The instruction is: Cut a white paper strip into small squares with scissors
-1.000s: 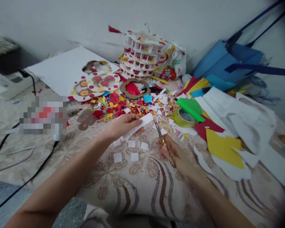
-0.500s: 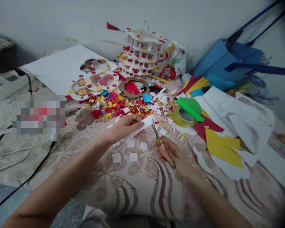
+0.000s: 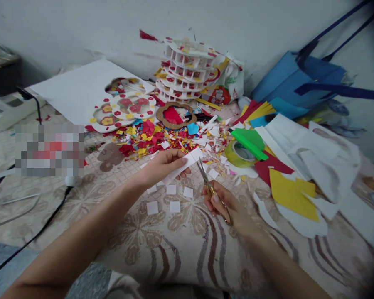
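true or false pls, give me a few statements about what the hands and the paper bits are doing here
1. The left hand holds a white paper strip. True.
2. The right hand holds a glue stick. False: it holds scissors, blades pointing up toward the strip's end.
3. Small white paper squares lie on the patterned cloth below the left hand. True.
4. The roll of tape sits to the left of the left hand. False: it lies right of both hands, under a green piece of paper.
5. The stack of white decorated rings stands at the back, near the wall. True.
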`<state>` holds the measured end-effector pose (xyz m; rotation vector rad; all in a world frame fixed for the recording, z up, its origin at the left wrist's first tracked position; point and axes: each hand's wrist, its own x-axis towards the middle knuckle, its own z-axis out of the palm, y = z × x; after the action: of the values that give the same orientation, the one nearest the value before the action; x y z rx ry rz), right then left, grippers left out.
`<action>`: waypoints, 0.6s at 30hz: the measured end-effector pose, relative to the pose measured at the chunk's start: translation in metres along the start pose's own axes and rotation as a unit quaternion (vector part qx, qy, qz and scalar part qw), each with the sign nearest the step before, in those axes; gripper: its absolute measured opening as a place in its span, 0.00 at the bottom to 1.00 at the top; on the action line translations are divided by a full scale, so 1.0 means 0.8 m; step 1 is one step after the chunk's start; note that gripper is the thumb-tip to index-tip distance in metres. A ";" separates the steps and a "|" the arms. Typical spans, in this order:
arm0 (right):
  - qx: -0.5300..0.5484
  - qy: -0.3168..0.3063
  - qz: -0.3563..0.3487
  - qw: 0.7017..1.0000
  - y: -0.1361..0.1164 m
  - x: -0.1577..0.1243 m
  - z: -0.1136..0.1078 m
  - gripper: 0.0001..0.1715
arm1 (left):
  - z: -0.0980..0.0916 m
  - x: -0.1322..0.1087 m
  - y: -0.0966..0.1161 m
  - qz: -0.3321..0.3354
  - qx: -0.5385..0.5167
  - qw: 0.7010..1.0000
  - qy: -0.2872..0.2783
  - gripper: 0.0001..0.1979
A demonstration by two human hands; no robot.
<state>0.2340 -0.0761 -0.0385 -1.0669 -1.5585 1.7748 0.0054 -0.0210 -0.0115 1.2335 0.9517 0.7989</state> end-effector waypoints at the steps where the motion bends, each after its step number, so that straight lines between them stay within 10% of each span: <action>1: -0.009 -0.001 -0.004 1.000 0.001 0.000 0.000 0.27 | 0.000 0.000 0.000 0.000 0.003 1.000 -0.001 0.13; 18: -0.025 0.008 0.032 0.999 -0.010 -0.002 0.006 0.30 | 0.002 -0.001 0.001 -0.019 0.039 0.998 -0.035 0.13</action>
<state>0.2300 -0.0783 -0.0303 -1.1636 -1.5844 1.7721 0.0066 -0.0222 -0.0102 1.2994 0.9536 0.6889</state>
